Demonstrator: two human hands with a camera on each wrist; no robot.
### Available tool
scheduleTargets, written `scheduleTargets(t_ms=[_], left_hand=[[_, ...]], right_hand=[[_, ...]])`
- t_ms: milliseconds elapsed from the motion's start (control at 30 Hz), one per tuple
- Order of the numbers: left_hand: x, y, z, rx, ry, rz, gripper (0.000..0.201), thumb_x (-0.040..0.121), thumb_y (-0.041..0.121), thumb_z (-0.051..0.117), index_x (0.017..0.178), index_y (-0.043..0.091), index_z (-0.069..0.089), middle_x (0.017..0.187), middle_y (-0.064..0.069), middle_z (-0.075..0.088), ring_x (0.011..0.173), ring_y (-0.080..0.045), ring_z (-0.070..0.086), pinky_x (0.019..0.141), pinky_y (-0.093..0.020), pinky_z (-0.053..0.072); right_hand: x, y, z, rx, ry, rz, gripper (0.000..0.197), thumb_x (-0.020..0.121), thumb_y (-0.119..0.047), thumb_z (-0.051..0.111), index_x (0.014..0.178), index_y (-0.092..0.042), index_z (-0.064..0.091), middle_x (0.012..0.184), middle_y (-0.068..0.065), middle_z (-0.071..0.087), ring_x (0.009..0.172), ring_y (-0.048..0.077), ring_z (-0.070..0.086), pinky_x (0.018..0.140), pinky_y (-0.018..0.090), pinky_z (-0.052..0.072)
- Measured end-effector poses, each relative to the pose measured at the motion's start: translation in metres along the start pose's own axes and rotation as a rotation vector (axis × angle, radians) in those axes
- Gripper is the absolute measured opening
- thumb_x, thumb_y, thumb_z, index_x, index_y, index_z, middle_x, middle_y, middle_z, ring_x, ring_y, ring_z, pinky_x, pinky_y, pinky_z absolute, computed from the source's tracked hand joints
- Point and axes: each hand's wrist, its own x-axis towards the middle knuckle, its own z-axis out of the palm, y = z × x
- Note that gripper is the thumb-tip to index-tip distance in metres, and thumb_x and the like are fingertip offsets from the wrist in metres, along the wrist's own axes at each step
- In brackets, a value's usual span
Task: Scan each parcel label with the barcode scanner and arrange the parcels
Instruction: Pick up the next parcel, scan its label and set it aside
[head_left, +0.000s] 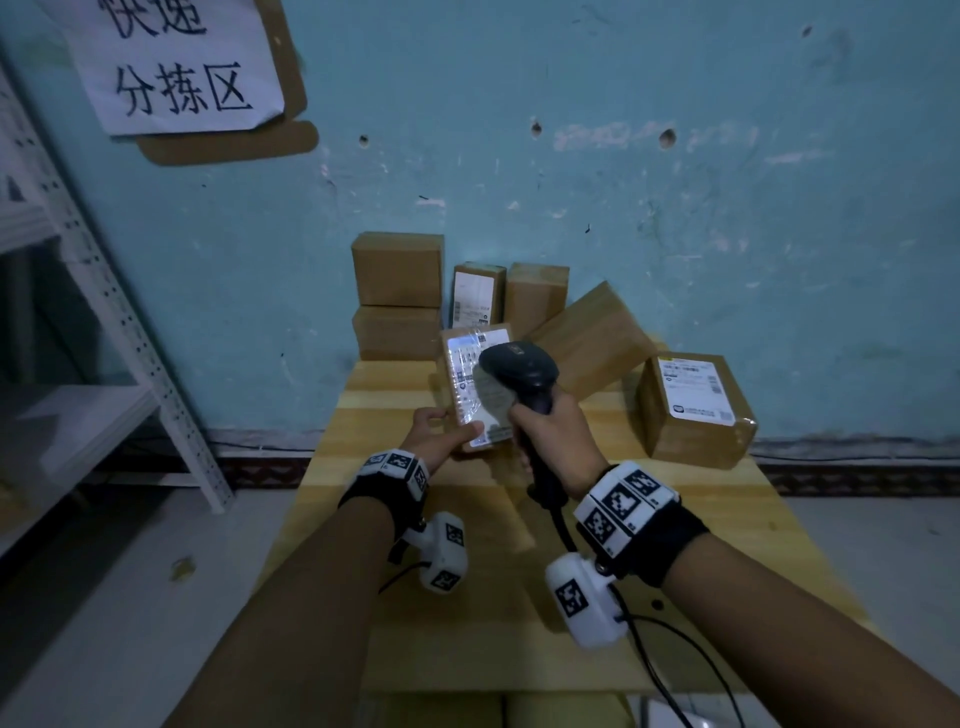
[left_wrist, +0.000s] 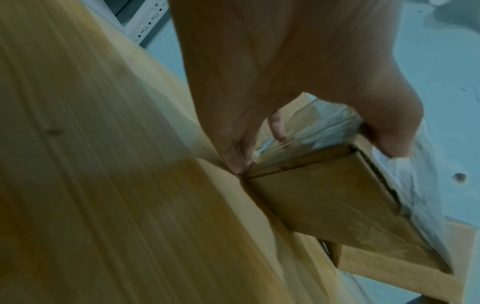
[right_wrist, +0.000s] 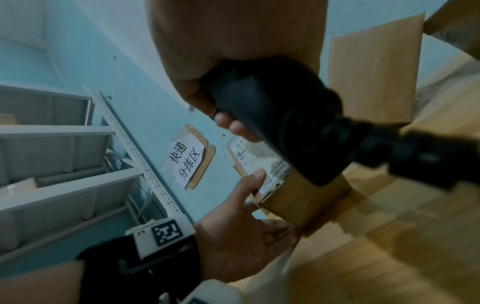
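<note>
Right hand (head_left: 550, 431) wrapped round black handheld barcode scanner (head_left: 522, 371). Small brown cardboard parcel (head_left: 475, 384), film-covered label, tilted on wooden worktop (head_left: 675, 545), pinched at near corner by left hand (head_left: 441, 434). Judged light, rigid; film slippery, edges best gripped.

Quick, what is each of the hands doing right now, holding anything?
Left hand: holds the brown cardboard parcel with the white label, tilted up.
Right hand: grips the black barcode scanner, aimed at that label.

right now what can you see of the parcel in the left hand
The parcel is a small brown cardboard box with a white printed label under shiny clear tape on its upper face. It is tilted, label up toward the scanner, low over the wooden table. The left hand grips its near end, thumb on the label. The right hand grips the scanner.
</note>
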Motion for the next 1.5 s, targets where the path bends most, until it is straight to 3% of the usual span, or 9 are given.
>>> scheduleTargets(t_ms=[200,333,467,600,833,1100,1233,1367,1500], left_hand=[[0.003,-0.001,0.000,0.006,0.006,-0.013,0.086,0.047,0.055,0.078,0.117,0.025,0.040,0.123,-0.012,0.058,0.112,-0.030,0.058,0.101,-0.045,0.045],[0.006,-0.003,0.000,-0.012,-0.003,-0.017,0.095,0.032,0.060,0.076,0.112,0.027,0.038,0.122,-0.014,0.059,0.110,-0.030,0.059,0.101,-0.046,0.046],[0.000,0.000,-0.002,0.008,-0.020,-0.020,0.086,0.051,0.052,0.078,0.121,0.024,0.038,0.121,-0.013,0.058,0.111,-0.030,0.058,0.102,-0.046,0.044],[0.004,-0.002,-0.001,-0.010,-0.016,-0.027,0.095,0.033,0.058,0.077,0.113,0.027,0.037,0.123,-0.014,0.058,0.111,-0.030,0.059,0.102,-0.045,0.045],[0.007,-0.004,-0.001,-0.005,-0.015,-0.031,0.096,0.030,0.058,0.075,0.113,0.027,0.037,0.122,-0.016,0.058,0.109,-0.032,0.060,0.101,-0.047,0.045],[-0.001,-0.001,-0.001,-0.024,-0.004,-0.005,0.064,0.071,0.032,0.078,0.120,0.019,0.039,0.122,-0.017,0.058,0.108,-0.031,0.060,0.100,-0.046,0.046],[-0.001,0.000,0.000,-0.034,-0.009,-0.017,0.061,0.069,0.033,0.079,0.113,0.022,0.038,0.122,-0.017,0.057,0.109,-0.032,0.059,0.101,-0.046,0.046],[0.004,-0.003,0.002,-0.072,-0.016,-0.038,0.093,0.033,0.050,0.080,0.112,0.022,0.038,0.124,-0.019,0.056,0.110,-0.033,0.059,0.101,-0.047,0.046],[0.003,-0.002,0.002,-0.042,-0.007,-0.039,0.096,0.030,0.054,0.076,0.112,0.023,0.038,0.122,-0.017,0.058,0.110,-0.031,0.059,0.101,-0.047,0.045]], right_hand=[[-0.006,0.003,0.000,0.022,-0.037,-0.007,0.008,0.087,-0.005,0.053,0.088,-0.011,0.049,0.044,0.002,0.047,0.031,0.015,0.040,0.036,0.023,0.034],[-0.007,0.005,0.003,0.003,-0.044,-0.030,0.012,0.085,-0.004,0.054,0.080,-0.012,0.047,0.033,-0.002,0.046,0.027,0.015,0.040,0.037,0.023,0.035],[-0.009,0.002,0.005,-0.024,-0.039,-0.040,0.018,0.085,-0.005,0.054,0.070,-0.012,0.045,0.035,-0.002,0.045,0.027,0.013,0.039,0.036,0.022,0.034],[-0.010,0.002,0.004,-0.049,-0.050,-0.042,0.019,0.085,-0.006,0.053,0.069,-0.012,0.045,0.042,0.002,0.045,0.031,0.014,0.041,0.038,0.023,0.035],[-0.009,0.004,0.005,-0.110,-0.041,-0.080,0.024,0.082,-0.008,0.057,0.063,-0.018,0.046,0.034,-0.010,0.050,0.029,0.002,0.044,0.046,0.024,0.034],[-0.022,-0.007,0.008,-0.079,-0.056,-0.078,0.028,0.085,-0.005,0.054,0.061,-0.015,0.044,0.031,-0.005,0.046,0.026,0.009,0.040,0.035,0.018,0.032],[-0.023,-0.007,0.008,-0.074,-0.044,-0.069,0.027,0.084,-0.006,0.055,0.061,-0.014,0.045,0.031,-0.004,0.045,0.026,0.008,0.040,0.035,0.017,0.032],[-0.024,-0.008,0.007,-0.054,-0.049,-0.050,0.025,0.084,-0.005,0.054,0.062,-0.013,0.045,0.031,-0.003,0.044,0.026,0.010,0.039,0.037,0.020,0.033],[-0.026,-0.010,0.007,-0.037,-0.063,-0.027,0.023,0.085,-0.006,0.054,0.064,-0.011,0.045,0.032,-0.002,0.044,0.026,0.011,0.038,0.036,0.021,0.033]])
